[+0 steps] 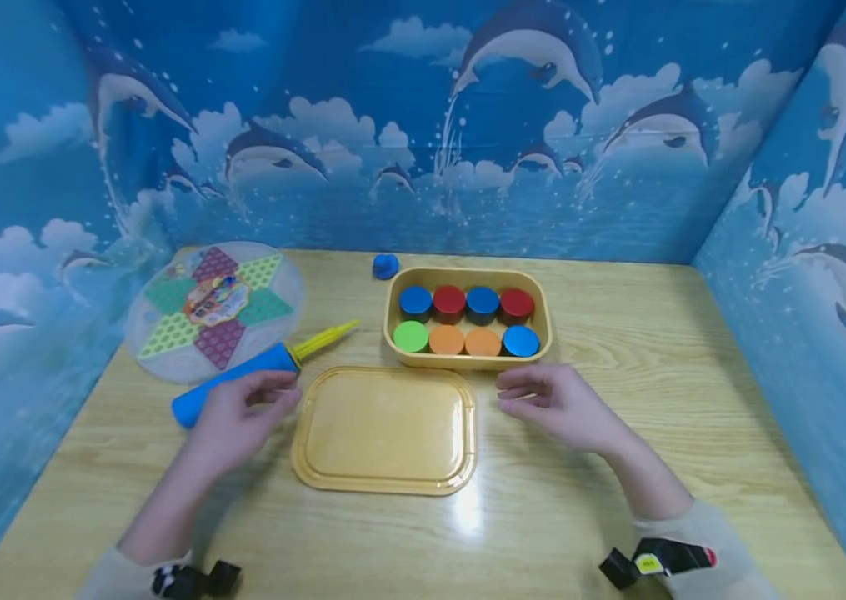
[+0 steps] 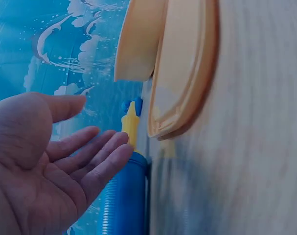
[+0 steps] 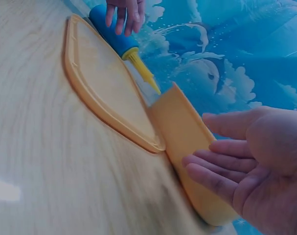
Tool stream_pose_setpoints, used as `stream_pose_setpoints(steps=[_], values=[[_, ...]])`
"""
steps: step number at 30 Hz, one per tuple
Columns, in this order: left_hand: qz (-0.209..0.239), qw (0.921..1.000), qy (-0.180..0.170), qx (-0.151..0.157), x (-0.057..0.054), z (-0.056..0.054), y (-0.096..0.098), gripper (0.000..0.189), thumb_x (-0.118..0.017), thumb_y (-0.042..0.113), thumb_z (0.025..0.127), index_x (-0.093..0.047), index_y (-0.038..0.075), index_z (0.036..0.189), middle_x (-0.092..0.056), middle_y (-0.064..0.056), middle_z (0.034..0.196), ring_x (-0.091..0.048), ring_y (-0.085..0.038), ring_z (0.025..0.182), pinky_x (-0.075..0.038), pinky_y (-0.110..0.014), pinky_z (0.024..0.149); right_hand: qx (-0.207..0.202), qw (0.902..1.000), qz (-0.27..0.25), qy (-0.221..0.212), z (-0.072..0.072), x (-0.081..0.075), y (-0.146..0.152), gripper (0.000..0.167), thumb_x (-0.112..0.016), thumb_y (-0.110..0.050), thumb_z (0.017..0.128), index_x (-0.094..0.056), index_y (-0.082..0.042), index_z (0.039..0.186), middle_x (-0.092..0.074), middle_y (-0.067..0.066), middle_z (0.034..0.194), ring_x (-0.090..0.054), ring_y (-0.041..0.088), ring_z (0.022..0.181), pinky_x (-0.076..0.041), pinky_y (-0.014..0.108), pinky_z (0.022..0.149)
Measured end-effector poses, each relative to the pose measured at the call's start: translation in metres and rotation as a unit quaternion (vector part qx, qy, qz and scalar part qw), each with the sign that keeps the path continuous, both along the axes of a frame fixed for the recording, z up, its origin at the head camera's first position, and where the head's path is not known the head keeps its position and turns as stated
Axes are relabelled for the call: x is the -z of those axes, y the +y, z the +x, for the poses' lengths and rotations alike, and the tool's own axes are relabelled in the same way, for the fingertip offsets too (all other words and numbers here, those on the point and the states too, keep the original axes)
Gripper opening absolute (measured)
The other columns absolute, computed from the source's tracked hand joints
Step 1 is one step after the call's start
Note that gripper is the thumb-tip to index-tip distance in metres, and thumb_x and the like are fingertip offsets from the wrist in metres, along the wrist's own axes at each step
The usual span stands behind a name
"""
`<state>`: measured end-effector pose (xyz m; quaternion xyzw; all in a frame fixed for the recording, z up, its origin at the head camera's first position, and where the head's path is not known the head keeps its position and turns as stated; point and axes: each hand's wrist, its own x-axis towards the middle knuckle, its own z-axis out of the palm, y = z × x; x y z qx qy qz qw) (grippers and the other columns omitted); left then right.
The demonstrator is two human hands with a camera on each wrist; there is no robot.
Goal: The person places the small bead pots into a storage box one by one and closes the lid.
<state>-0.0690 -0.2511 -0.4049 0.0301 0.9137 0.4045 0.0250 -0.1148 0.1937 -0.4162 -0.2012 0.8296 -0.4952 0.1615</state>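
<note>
My left hand (image 1: pixel 246 417) is held with fingers loosely bent and nothing in its grasp, close to the blue pump (image 1: pixel 235 383) with a yellow nozzle (image 1: pixel 323 338). To its right, a flat yellow lid (image 1: pixel 385 429) lies on the table. My right hand (image 1: pixel 553 406), likewise holding nothing, hovers right of the lid, near the front right corner of the yellow box (image 1: pixel 470 362). Inside that box stand two rows of round pieces: blue and red at the back, a green one (image 1: pixel 411 337), orange ones and a blue one in front. The right wrist view shows the right fingertips (image 3: pixel 197 169) overlapping the box wall.
A round star-patterned game board (image 1: pixel 216 310), which looks like Chinese checkers, lies at the back left, beside the pump. Behind the box's left corner sits a small blue object (image 1: pixel 385 267). Dolphin-print cloth (image 1: pixel 423 125) walls off the back and both sides of the wooden table (image 1: pixel 618 333).
</note>
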Motion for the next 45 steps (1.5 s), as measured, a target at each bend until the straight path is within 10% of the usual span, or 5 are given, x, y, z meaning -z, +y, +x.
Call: stream_pose_setpoints(steps=[9, 19, 32, 45], values=[[0.002, 0.9983, -0.055, -0.016, 0.012, -0.001, 0.006, 0.037, -0.064, 0.026, 0.109, -0.07, -0.004, 0.131, -0.073, -0.018, 0.122, -0.07, -0.033, 0.111, -0.062, -0.051, 0.094, 0.031, 0.9933, 0.013, -0.11, -0.002, 0.006, -0.013, 0.043, -0.076, -0.02, 0.101, -0.067, 0.009, 0.133, -0.076, 0.014, 0.118, -0.074, 0.027, 0.108, -0.064, 0.038, 0.092], [0.039, 0.983, -0.166, -0.067, 0.021, -0.004, 0.011, 0.028, -0.064, 0.011, 0.107, -0.068, -0.009, 0.127, -0.073, -0.02, 0.115, -0.072, -0.018, 0.084, -0.066, -0.031, 0.069, 0.063, 0.9696, -0.044, -0.232, -0.008, 0.015, -0.031, 0.03, -0.078, -0.003, 0.096, -0.069, 0.016, 0.118, -0.077, 0.022, 0.103, -0.078, 0.031, 0.091, -0.067, 0.039, 0.081], [0.044, 0.98, -0.182, -0.068, 0.022, -0.009, 0.007, 0.026, -0.07, 0.005, 0.101, -0.068, -0.012, 0.121, -0.075, -0.017, 0.102, -0.072, -0.018, 0.079, -0.065, -0.032, 0.066, 0.071, 0.9752, -0.011, -0.209, -0.009, 0.023, -0.045, 0.014, -0.079, -0.002, 0.094, -0.073, 0.011, 0.097, -0.074, 0.015, 0.079, -0.075, 0.021, 0.067, -0.067, 0.034, 0.066], [0.047, 0.9858, -0.158, -0.034, -0.007, 0.002, 0.003, 0.026, -0.071, 0.011, 0.103, -0.072, -0.009, 0.12, -0.076, -0.012, 0.1, -0.073, -0.021, 0.082, -0.066, -0.036, 0.07, 0.06, 0.968, -0.01, -0.244, -0.004, -0.007, -0.036, 0.02, -0.076, -0.006, 0.099, -0.07, 0.009, 0.11, -0.077, 0.017, 0.092, -0.077, 0.03, 0.082, -0.068, 0.041, 0.076]])
